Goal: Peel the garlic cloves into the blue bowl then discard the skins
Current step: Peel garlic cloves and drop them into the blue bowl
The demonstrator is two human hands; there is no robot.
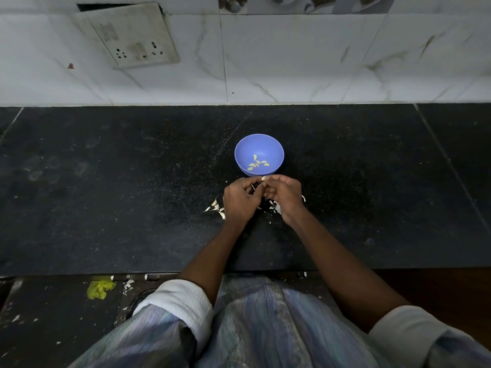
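A blue bowl (259, 144) stands on the black counter and holds several peeled garlic cloves (257, 164). Just in front of it, my left hand (239, 200) and my right hand (285, 196) meet with curled fingers. Together they pinch a small pale garlic clove (263, 178) at the fingertips. White garlic skins (215, 207) lie scattered on the counter beneath and beside my hands; part of the pile is hidden under them.
The black stone counter (119, 195) runs to a white tiled wall (292, 62) with a switch socket plate (132, 38) at the back left. Below the counter's front edge, the floor shows a yellow net scrap (99, 289) and loose skins.
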